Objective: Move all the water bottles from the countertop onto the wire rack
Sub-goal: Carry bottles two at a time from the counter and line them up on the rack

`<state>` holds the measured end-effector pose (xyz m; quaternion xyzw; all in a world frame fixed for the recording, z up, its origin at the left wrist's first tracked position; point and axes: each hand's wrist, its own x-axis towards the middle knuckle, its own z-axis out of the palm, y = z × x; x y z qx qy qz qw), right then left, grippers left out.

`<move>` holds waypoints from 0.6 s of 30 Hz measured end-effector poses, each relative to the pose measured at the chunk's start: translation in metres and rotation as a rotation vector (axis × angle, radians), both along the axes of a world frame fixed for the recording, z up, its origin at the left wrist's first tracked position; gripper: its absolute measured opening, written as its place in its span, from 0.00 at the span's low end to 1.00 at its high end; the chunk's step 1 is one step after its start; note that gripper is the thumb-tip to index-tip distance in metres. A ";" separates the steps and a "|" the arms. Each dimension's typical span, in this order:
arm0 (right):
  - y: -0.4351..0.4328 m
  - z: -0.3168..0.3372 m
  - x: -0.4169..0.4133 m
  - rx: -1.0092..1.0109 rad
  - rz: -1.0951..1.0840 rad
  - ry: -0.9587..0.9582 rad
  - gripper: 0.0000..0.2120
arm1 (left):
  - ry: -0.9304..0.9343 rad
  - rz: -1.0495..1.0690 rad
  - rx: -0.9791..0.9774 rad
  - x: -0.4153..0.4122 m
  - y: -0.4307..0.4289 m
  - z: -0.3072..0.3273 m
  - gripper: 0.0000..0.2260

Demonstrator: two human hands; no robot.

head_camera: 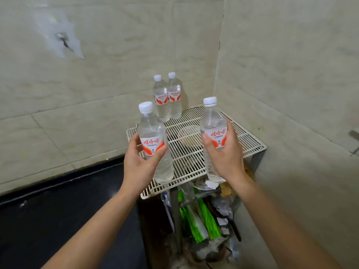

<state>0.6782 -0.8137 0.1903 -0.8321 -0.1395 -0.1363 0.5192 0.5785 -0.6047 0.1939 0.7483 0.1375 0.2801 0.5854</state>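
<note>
A white wire rack [246, 141] stands in the tiled corner. Two clear water bottles with white caps and red-and-white labels stand upright at its back left, side by side: one [160, 98] on the left, the other [174, 96] on the right. My left hand [138, 162] grips a third bottle [153, 140] by its label, held upright over the rack's front left. My right hand [226, 154] grips a fourth bottle [213, 133] the same way over the rack's front right. I cannot tell whether either held bottle touches the wires.
The black countertop [58, 214] lies to the left, below rack height. A shallow bowl [189, 135] shows through the rack's wires. Under the rack sit green packets [202, 220] and other clutter. Tiled walls close the back and right; a wall hook [63, 38] is at upper left.
</note>
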 end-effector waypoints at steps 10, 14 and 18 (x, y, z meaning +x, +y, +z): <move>0.043 0.004 0.140 -0.018 0.081 0.073 0.30 | 0.006 0.058 0.011 0.141 0.048 -0.029 0.32; 0.051 0.007 0.185 -0.081 0.158 0.079 0.30 | -0.005 0.105 -0.030 0.184 0.070 -0.033 0.26; 0.063 -0.003 0.227 -0.143 0.261 0.095 0.31 | -0.005 0.169 -0.067 0.217 0.090 -0.033 0.28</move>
